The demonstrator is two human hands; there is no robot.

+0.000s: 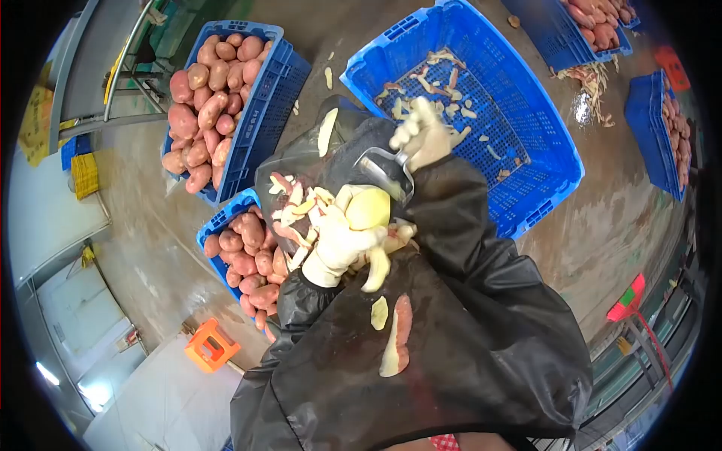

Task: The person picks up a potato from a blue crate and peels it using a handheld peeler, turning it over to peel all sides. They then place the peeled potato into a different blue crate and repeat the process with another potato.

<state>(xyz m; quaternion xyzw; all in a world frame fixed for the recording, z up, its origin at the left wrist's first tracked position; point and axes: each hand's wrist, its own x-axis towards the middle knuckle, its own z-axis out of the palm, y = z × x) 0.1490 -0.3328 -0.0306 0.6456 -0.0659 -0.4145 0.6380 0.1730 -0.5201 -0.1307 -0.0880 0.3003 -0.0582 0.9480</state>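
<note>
No writing, label, brand or number can be read anywhere in this view.

White gloves cover the left hand (338,244) and right hand (423,135), the peeled potato (368,208) is pale yellow, the peeler (383,167) grey, the apron (466,331) glossy black, the unpeeled potatoes (207,113) reddish-pink, the lattice-walled crates (538,161) bright blue, the stool (210,344) orange.

The left hand (337,246) wraps the potato (368,207), its fingers hiding the underside. Inside the fingers of the right hand (423,135), the handle of the peeler (387,169) is buried. Left of the left fingers, the apron (466,338) covers part of a crate (218,223).
</note>
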